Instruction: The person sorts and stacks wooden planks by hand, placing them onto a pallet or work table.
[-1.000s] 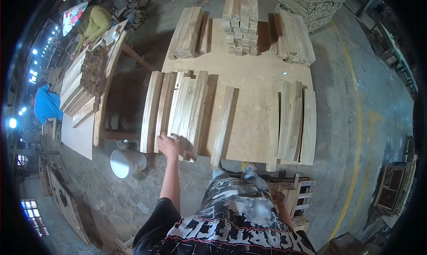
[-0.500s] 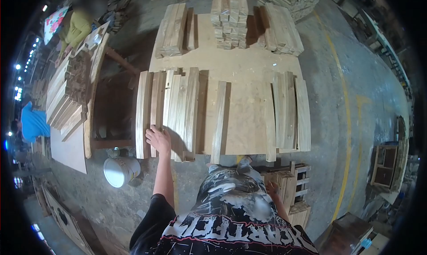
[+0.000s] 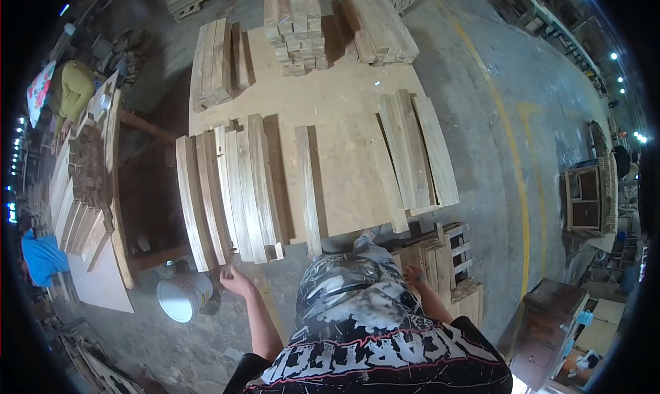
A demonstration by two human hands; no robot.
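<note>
Pale tan boards [image 3: 230,188] lie in a row on a light sandy-brown work table [image 3: 344,119], their grain running in faint darker streaks; a single board [image 3: 307,188] of the same pale wood sits alone at their 3 o'clock side. More boards [image 3: 416,150], a shade greyer, fan out toward 2 o'clock. The person's shirt [image 3: 371,346] is black, printed with white splatter and white block letters edged in pink-red. A white bucket [image 3: 182,296] stands at 8 o'clock on the dull grey concrete floor [image 3: 481,71], which carries a yellow painted line [image 3: 517,181]. At 10 o'clock a co-worker's top [image 3: 74,90] is mustard yellow; at 9 o'clock another's [image 3: 42,258] is bright blue.
</note>
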